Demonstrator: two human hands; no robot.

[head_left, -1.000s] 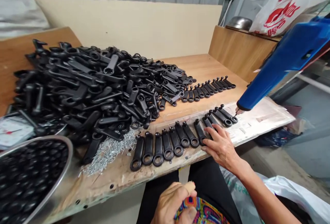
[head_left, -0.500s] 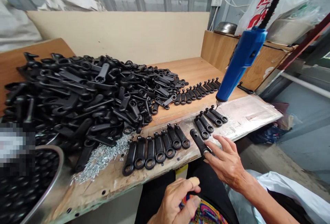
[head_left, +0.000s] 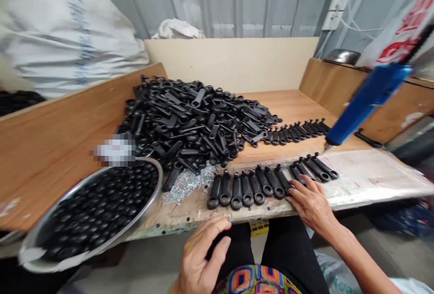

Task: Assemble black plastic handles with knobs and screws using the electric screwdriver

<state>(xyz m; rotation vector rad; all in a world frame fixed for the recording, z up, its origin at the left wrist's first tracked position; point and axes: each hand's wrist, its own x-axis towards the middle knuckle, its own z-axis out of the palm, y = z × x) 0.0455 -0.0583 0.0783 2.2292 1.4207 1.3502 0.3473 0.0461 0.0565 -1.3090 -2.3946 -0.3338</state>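
Observation:
My right hand (head_left: pixel 312 203) has its fingertips on the ring end of a black plastic crank handle (head_left: pixel 282 177), which lies at the right end of a front row of similar handles (head_left: pixel 247 190). Beside the fingers, more handles (head_left: pixel 317 167) lie in a short group. My left hand (head_left: pixel 205 253) hovers before the bench edge with curled fingers and the thumb apart, nothing visible in it. Above the short group hangs a blue electric screwdriver (head_left: pixel 368 102), its tip pointing down. Loose silver screws (head_left: pixel 190 183) lie left of the front row.
A big heap of black handles (head_left: pixel 190 122) covers the bench's back left. A metal bowl (head_left: pixel 159 181) of round black knobs (head_left: pixel 101 208) stands at the left. Another handle row (head_left: pixel 294 131) lies farther back. Wooden boards (head_left: pixel 233 61) edge the bench; a white sack (head_left: pixel 74 36) leans behind.
The view has swung left, showing more of the bowl. My right hand has brought the handle left and set it against the end of the front row. My left hand's thumb and fingers have parted.

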